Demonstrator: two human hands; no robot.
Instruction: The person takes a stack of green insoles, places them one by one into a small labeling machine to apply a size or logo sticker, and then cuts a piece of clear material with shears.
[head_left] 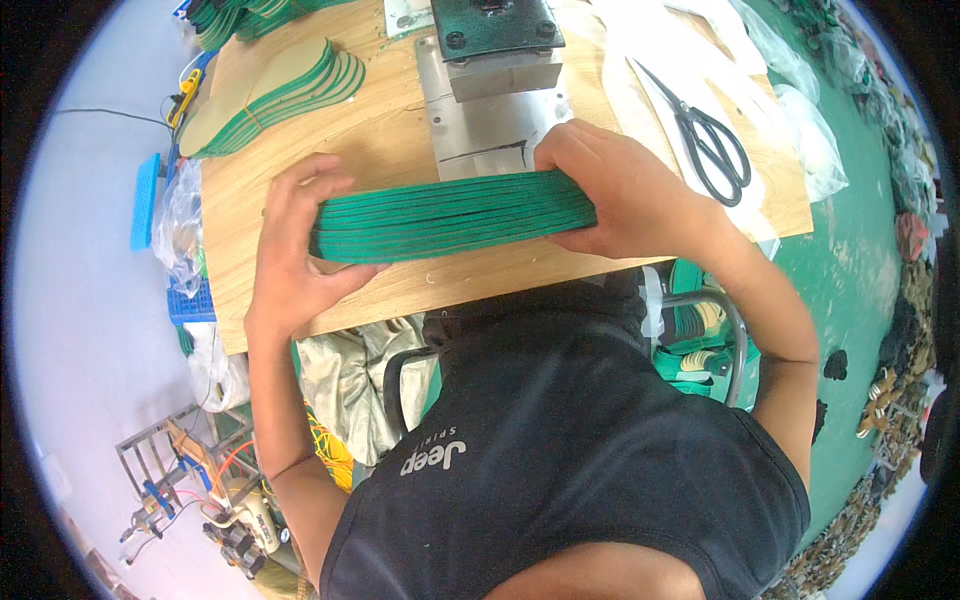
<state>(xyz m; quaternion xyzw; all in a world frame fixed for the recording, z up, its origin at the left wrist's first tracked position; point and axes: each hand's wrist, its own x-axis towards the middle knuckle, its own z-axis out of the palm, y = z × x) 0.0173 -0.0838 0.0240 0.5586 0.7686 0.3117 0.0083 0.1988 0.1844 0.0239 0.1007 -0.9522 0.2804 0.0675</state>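
Between my two hands is a thick stack of green insoles (450,218), held on edge so that their many layered sides face up toward me. My left hand (295,240) wraps round the left end, thumb along the near side and fingers on the far side. My right hand (610,190) grips the right end the same way, its fingertips hidden behind the stack. The stack is close to the table's front edge. Just beyond it lies a flat metal plate (470,130) carrying a metal block with a dark green top (497,30).
A fanned stack of beige-and-green insoles (275,95) rests on the wooden table (390,150) at the far left. Black-handled scissors (708,150) lie on white sheets to the right. A blue crate (190,302) and plastic bags stand left of the table. A chair frame (735,330) is below.
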